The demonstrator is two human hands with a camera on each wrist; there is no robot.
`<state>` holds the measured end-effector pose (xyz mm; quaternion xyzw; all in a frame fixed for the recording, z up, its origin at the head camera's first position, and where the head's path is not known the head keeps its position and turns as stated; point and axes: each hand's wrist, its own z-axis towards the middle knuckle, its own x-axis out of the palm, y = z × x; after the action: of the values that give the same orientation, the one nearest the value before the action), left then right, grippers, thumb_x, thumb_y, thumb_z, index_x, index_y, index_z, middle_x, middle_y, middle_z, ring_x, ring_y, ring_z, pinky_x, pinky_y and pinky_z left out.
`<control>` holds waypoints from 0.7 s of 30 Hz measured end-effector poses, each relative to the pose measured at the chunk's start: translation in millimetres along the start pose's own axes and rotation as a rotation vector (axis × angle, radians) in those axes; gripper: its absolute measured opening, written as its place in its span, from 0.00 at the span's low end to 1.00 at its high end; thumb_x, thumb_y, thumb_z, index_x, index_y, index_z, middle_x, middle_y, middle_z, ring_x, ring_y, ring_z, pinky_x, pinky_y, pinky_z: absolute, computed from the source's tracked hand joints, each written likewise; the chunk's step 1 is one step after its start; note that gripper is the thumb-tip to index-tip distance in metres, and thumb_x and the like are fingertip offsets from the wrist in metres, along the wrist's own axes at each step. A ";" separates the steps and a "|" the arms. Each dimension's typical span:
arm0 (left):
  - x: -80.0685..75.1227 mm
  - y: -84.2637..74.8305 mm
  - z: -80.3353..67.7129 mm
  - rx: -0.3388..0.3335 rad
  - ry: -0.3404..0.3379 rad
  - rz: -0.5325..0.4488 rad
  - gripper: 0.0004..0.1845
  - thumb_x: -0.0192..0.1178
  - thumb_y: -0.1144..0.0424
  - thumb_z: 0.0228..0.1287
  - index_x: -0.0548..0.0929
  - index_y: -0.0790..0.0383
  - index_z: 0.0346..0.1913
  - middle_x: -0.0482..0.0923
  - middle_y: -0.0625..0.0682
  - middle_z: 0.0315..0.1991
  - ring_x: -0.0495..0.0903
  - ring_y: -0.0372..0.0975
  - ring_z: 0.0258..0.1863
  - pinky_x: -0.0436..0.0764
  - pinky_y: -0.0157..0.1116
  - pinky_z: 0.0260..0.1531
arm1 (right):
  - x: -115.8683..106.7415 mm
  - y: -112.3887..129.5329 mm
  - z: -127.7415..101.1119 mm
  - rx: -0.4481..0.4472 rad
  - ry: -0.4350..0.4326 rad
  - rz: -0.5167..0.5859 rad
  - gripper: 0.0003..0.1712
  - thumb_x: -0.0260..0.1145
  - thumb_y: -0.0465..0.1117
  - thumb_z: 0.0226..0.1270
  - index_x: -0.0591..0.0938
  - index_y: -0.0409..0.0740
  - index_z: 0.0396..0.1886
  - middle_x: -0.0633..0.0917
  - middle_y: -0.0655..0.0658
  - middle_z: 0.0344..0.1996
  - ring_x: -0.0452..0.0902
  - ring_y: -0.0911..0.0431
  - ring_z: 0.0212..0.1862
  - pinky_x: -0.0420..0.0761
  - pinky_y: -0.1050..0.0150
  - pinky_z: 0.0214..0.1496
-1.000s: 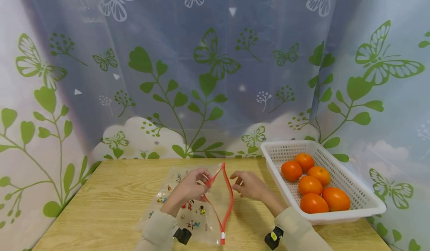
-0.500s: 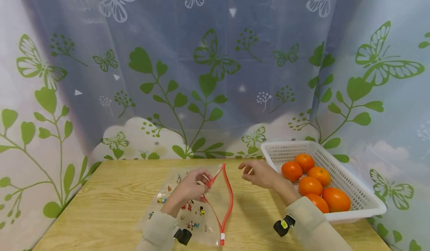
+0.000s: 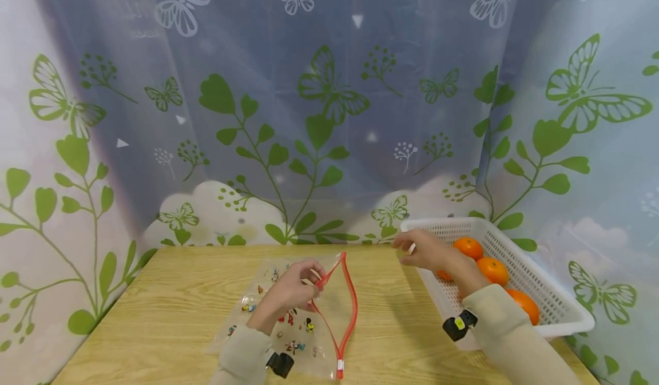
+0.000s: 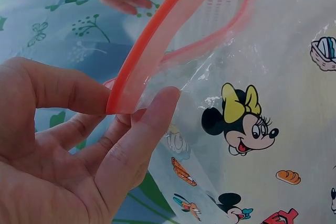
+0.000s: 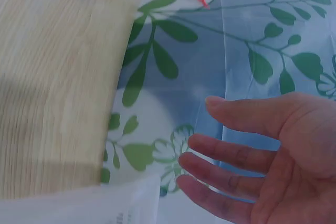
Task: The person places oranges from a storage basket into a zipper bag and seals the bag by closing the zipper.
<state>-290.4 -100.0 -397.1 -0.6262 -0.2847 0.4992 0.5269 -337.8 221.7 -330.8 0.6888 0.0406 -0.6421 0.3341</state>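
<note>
The left hand (image 3: 293,290) pinches the red zip edge of the clear cartoon-printed bag (image 3: 288,322) lying mid-table. The right hand (image 3: 427,251), fingers loosely spread and empty, hovers over the white basket (image 3: 540,293) at right, hiding some oranges (image 3: 493,270).

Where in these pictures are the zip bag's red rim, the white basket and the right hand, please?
zip bag's red rim (image 3: 352,293): head view, on the far red strip.
white basket (image 3: 535,285): head view, on its right wall.
right hand (image 3: 427,250): head view, on its back.
</note>
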 end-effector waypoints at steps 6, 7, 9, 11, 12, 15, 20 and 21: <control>-0.1 -0.2 -0.2 0.006 -0.001 0.009 0.17 0.57 0.78 0.59 0.79 0.66 0.51 0.76 0.57 0.38 0.79 0.45 0.34 0.89 0.41 0.26 | -10.0 -13.7 -5.7 0.083 0.015 -0.036 0.20 0.71 0.33 0.66 0.83 0.34 0.57 0.84 0.28 0.52 0.87 0.43 0.45 0.88 0.51 0.46; 0.0 -0.2 -0.2 0.006 0.000 0.010 0.17 0.57 0.78 0.59 0.79 0.66 0.51 0.76 0.57 0.38 0.79 0.44 0.34 0.89 0.41 0.27 | -11.4 -16.0 -6.6 0.094 0.015 -0.040 0.20 0.71 0.33 0.66 0.83 0.33 0.57 0.84 0.27 0.52 0.86 0.42 0.46 0.88 0.50 0.46; 0.0 0.1 -0.1 0.007 0.001 0.013 0.17 0.57 0.78 0.59 0.79 0.66 0.51 0.76 0.57 0.38 0.78 0.43 0.34 0.89 0.42 0.27 | -14.1 -20.8 -7.9 0.110 0.020 -0.054 0.20 0.72 0.33 0.66 0.83 0.33 0.57 0.84 0.27 0.52 0.85 0.39 0.49 0.87 0.48 0.49; 0.0 0.5 -0.2 0.007 0.003 0.012 0.17 0.57 0.78 0.60 0.79 0.66 0.51 0.76 0.57 0.38 0.78 0.43 0.33 0.89 0.43 0.27 | -17.1 -25.6 -9.2 0.120 0.031 -0.077 0.21 0.72 0.32 0.66 0.82 0.31 0.57 0.84 0.28 0.53 0.82 0.36 0.53 0.86 0.45 0.53; -0.1 0.6 -0.3 0.007 0.003 0.013 0.17 0.57 0.78 0.60 0.79 0.66 0.51 0.76 0.57 0.38 0.78 0.43 0.33 0.89 0.43 0.27 | -18.5 -28.0 -9.6 0.130 0.036 -0.086 0.21 0.72 0.32 0.66 0.82 0.31 0.57 0.84 0.28 0.53 0.81 0.35 0.54 0.86 0.44 0.54; -0.1 0.4 -0.2 0.006 0.000 0.016 0.16 0.57 0.78 0.60 0.79 0.65 0.51 0.77 0.57 0.38 0.78 0.43 0.33 0.89 0.43 0.27 | -22.8 -35.0 -11.6 0.153 0.049 -0.119 0.21 0.72 0.32 0.64 0.83 0.30 0.57 0.85 0.28 0.52 0.81 0.34 0.55 0.84 0.42 0.56; 0.1 -0.7 0.0 0.001 -0.005 0.024 0.16 0.57 0.78 0.60 0.79 0.65 0.51 0.77 0.57 0.38 0.78 0.43 0.33 0.89 0.43 0.27 | -26.4 -48.5 -16.5 0.163 0.043 -0.152 0.19 0.73 0.30 0.60 0.85 0.31 0.52 0.85 0.27 0.50 0.82 0.35 0.52 0.86 0.44 0.53; 0.2 -0.8 -0.1 -0.002 -0.006 0.025 0.16 0.57 0.78 0.59 0.79 0.65 0.51 0.77 0.57 0.39 0.78 0.43 0.33 0.89 0.43 0.27 | -26.7 -51.4 -17.7 0.169 0.044 -0.158 0.19 0.73 0.30 0.60 0.85 0.31 0.52 0.85 0.28 0.50 0.83 0.36 0.51 0.86 0.44 0.51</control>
<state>-290.1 -99.6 -396.4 -0.6285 -0.2790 0.5073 0.5194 -352.1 280.5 -328.3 0.7231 0.0479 -0.6523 0.2221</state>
